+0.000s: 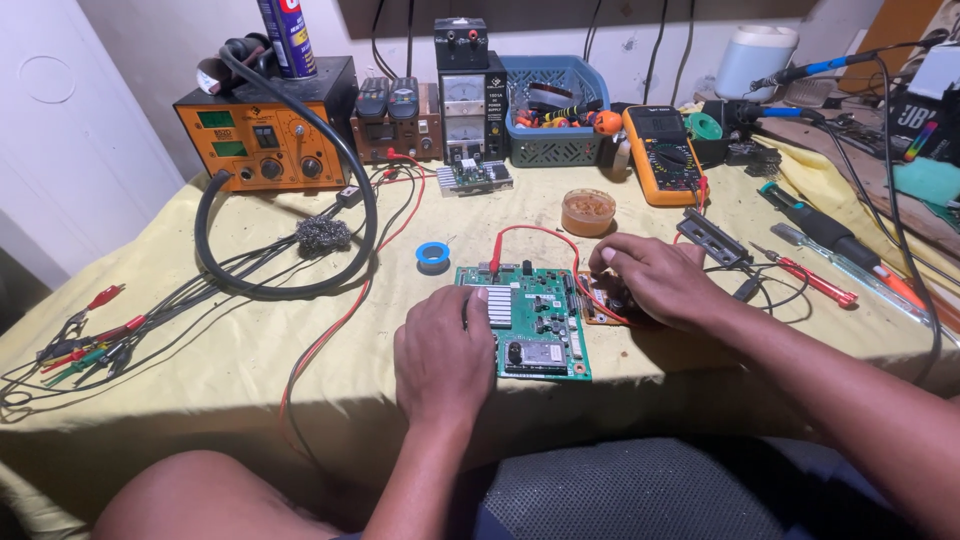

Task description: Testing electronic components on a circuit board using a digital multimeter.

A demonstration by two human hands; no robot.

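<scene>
Green and square, the circuit board (535, 322) lay flat on the yellow cloth (230, 340) near the front edge of the bench. The left hand (440, 350) rested palm down at the board's 9 o'clock edge, fingers loosely curled, fingertips pressing on the white ribbed part at its upper left corner; it pinned the board rather than gripped it. The right hand (655, 280) sat at the board's 2 o'clock, fingers bent down onto a small orange-brown board (592, 300) that touched the green board's right edge. Whether those fingers pinched anything could not be told, since the knuckles hid the tips. A red wire (535, 232) arched from the top edge of the green board over toward the right hand.

From the green board, a blue roll of solder (433, 255) lay at 11 o'clock, just beyond the top edge. A round tin of amber flux (588, 211) stood at 1 o'clock, and past it a yellow multimeter (662, 155). At 12 o'clock, well back, stood a black bench power supply (470, 110) with a blue basket (552, 110) beside it. The orange soldering station (262, 140) stood at 10 o'clock, its thick black hose (290, 200) looping over the cloth around a wad of steel wool (323, 234). Clip leads (90, 345) lay at 9 o'clock, well apart. A red-handled screwdriver (815, 282) lay at 3 o'clock.
</scene>
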